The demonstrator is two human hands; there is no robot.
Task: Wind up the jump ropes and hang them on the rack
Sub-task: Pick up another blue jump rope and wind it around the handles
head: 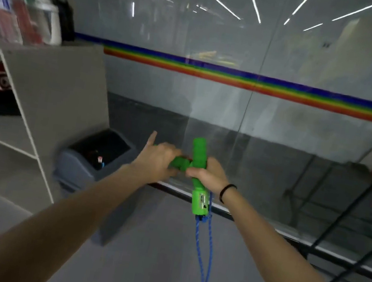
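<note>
Before a glass wall point(278, 136) with a rainbow stripe point(238, 78), the right hand point(208, 176) grips an upright green handle point(199, 152) around its middle. Just left, the left hand point(158, 158) holds the second green handle point(180, 164) crosswise against the first, index finger raised. The blue rope point(207, 254) hangs from the upright handle's lower end, down near the person. A grey bin point(79, 163) stands at left

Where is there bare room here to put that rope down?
Bare grey floor stretches from the bin to the glass wall's base. The shelf unit's top is crowded with containers.
</note>
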